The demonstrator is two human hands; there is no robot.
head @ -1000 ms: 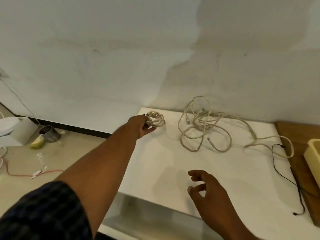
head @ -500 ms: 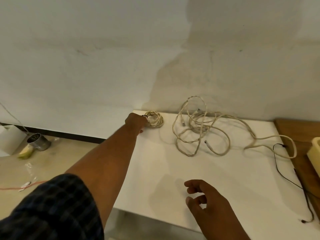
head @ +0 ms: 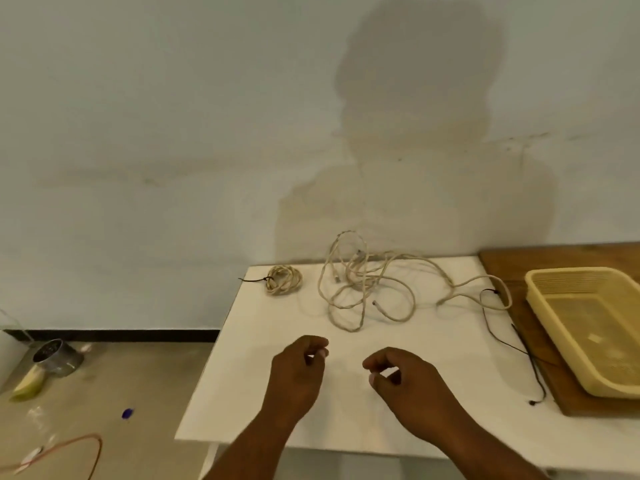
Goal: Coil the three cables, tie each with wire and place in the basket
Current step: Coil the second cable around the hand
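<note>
A small coiled beige cable (head: 283,279), tied with a dark wire whose end sticks out left, lies at the far left corner of the white table (head: 433,403). A loose tangle of beige cables (head: 367,289) sprawls at the back middle. A thin black wire (head: 509,344) runs along the table's right side. The yellow basket (head: 554,306) sits on a wooden board at the right. My left hand (head: 298,372) and my right hand (head: 405,379) hover over the near middle of the table, fingers loosely curled, holding nothing.
The wooden board (head: 588,407) borders the table's right edge. On the floor to the left are a metal tin (head: 57,356), a pale yellow-green piece (head: 29,386), a red cable (head: 76,445) and a small blue scrap (head: 127,413). A wall stands right behind the table.
My left hand let go of the coiled cable at the far left corner and drew back to the near middle beside my right hand. The view swung right, bringing the basket into sight.
</note>
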